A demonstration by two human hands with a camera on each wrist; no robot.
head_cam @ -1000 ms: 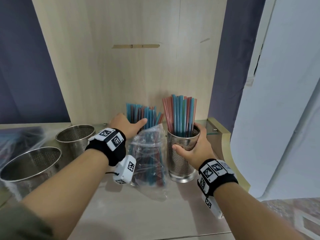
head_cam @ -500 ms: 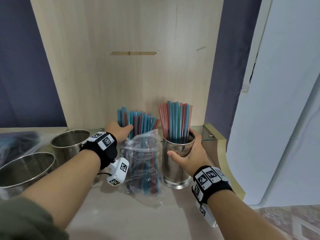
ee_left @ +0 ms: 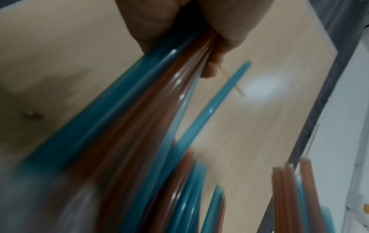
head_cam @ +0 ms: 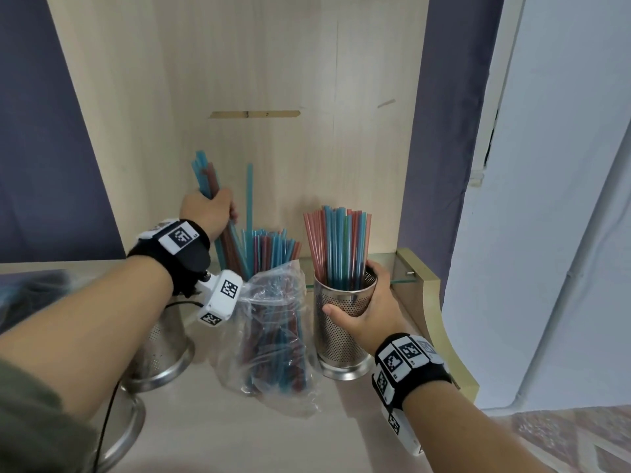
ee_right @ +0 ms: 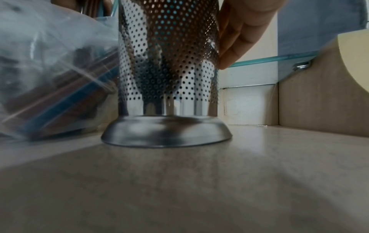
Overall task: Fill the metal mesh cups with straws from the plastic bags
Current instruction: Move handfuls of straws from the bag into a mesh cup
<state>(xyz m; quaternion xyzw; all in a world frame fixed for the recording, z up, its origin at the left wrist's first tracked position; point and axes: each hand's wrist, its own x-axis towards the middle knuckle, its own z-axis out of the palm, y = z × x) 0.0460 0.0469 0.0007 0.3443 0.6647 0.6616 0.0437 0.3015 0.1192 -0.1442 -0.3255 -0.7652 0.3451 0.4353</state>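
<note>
On the desk (head_cam: 205, 438), against the wooden back panel (head_cam: 273, 63), stands the filled mesh cup (head_cam: 341, 339), upright on its flared base and packed with blue and red straws (head_cam: 336, 247). The right hand (head_cam: 370, 312) grips this cup near its rim, thumb across the front and fingers (ee_right: 233, 47) curled round its far side. Just left of the cup a clear plastic bag (head_cam: 273, 336) stands open with more straws poking from its mouth; the bag's side seems to touch the cup. Left of the cup and above the bag, the left hand (head_cam: 208, 211) holds a raised bundle of straws (head_cam: 208, 175), fingers (ee_left: 211, 63) closed tightly round it, the lower ends still inside the bag. One blue straw (head_cam: 249, 196) stands taller than the others, between the bundle and the cup. Farther left of the cup, two empty mesh cups (head_cam: 160, 353) sit partly hidden under the left forearm.
</note>
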